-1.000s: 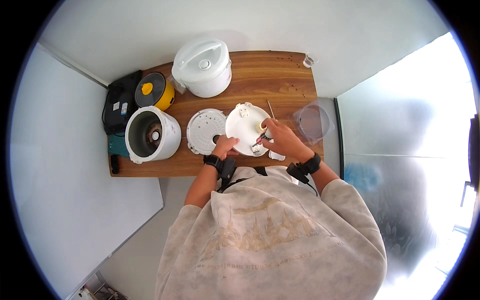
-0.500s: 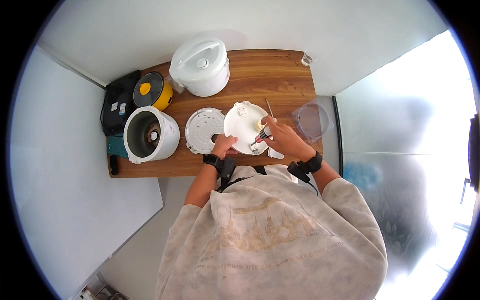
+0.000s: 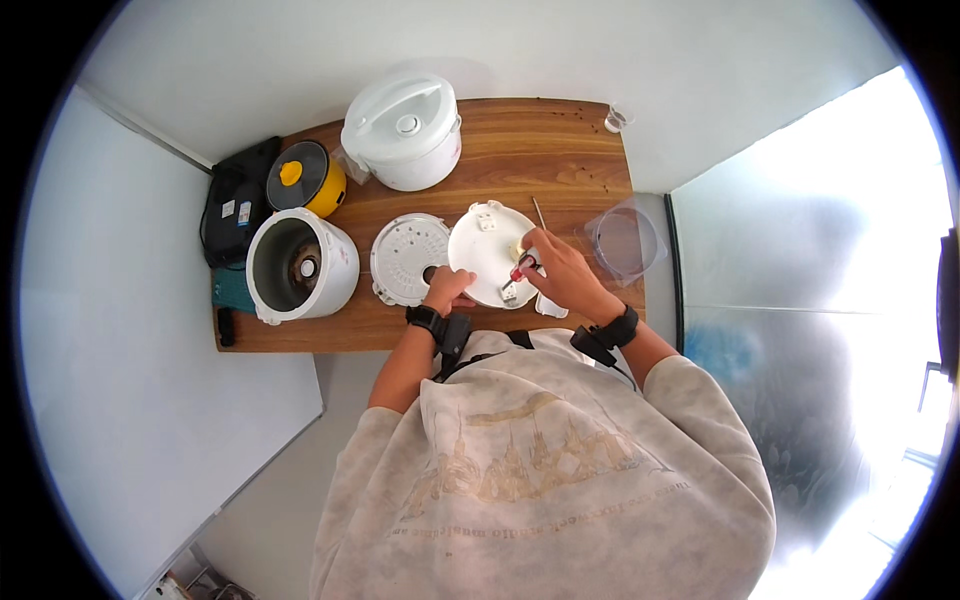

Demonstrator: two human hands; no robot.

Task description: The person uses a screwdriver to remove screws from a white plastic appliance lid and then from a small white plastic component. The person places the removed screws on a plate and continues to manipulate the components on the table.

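My right hand (image 3: 572, 277) is closed around the handle of a small red, black and white screwdriver (image 3: 522, 268). Its tip points down at a bracket (image 3: 510, 293) near the close edge of a round white rice cooker lid shell (image 3: 480, 256). My left hand (image 3: 449, 289) grips the near left rim of that shell, thumb on top and fingers partly hidden. Just left of the shell, a round, perforated pale inner lid plate (image 3: 404, 255) lies flat. A small white plastic piece (image 3: 550, 307) sits under my right hand.
An open rice cooker body (image 3: 342, 262) stands on the left, near a yellow pot (image 3: 327, 190) and a black case (image 3: 228, 222). A lidded white rice cooker (image 3: 412, 160) is at the back. A thin rod (image 3: 539, 212) and a clear plastic container (image 3: 628, 243) lie right.
The screwdriver handle has turned a little in my right fingers and shows more red. My left hand stays on the lid shell's rim.
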